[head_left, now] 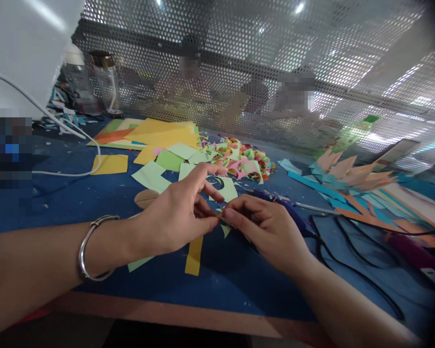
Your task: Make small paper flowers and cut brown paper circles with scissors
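Note:
My left hand (177,212) has its thumb and a finger pinched together, with the other fingers stretched over them. Opposite it, my right hand (271,227) is closed in a pinch. Between the two sets of fingertips is a thin, small yellowish-brown piece (221,216), too small to name. Below my left hand shows a yellow paper strip (194,256); its upper end is hidden, so I cannot tell whether it is held. Pale green cut paper (151,177) lies just beyond my hands. A brown oval piece (145,198) is partly covered by my left hand.
Behind lie yellow sheets (163,131) and a heap of colourful paper curls (246,159). At right are orange and blue paper pieces (348,174), black cords (324,249) and a purple tool (416,256). Bottles (107,84) stand back left, before a perforated metal screen (232,63).

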{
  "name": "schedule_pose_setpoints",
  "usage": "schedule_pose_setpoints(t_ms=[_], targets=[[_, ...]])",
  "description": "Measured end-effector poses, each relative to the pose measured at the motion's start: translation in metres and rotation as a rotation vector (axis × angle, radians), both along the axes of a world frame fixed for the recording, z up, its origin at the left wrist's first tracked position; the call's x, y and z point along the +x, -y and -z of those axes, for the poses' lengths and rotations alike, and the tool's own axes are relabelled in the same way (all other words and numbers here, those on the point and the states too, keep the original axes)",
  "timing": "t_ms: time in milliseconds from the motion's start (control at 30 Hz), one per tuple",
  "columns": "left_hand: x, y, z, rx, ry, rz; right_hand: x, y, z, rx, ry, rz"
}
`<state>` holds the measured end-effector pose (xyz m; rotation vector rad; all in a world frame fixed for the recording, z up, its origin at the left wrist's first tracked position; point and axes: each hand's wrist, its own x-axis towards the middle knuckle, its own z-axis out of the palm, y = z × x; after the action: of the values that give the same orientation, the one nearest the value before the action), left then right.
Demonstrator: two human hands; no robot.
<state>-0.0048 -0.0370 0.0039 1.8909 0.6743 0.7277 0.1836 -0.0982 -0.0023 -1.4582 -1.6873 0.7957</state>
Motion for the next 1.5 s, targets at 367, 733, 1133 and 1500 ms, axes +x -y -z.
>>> schedule_pose_setpoints(t_ms=[367, 733, 1133, 1500], targets=[[0.000, -0.003, -0.001, -0.138, 0.023, 0.060, 0.001, 0.000, 0.001, 0.023, 0.010, -0.020], [0.001, -0.014, 0.003, -0.342, 0.042, 0.089, 0.001, -0.001, -0.001, 0.030, 0.018, -0.033], [0.003, -0.012, -0.004, -0.505, 0.021, 0.092, 0.004, -0.003, 0.002, 0.030, 0.033, -0.042], [0.004, -0.019, -0.003, -0.560, 0.124, -0.039, 0.032, -0.007, -0.005, 0.196, 0.311, 0.174]])
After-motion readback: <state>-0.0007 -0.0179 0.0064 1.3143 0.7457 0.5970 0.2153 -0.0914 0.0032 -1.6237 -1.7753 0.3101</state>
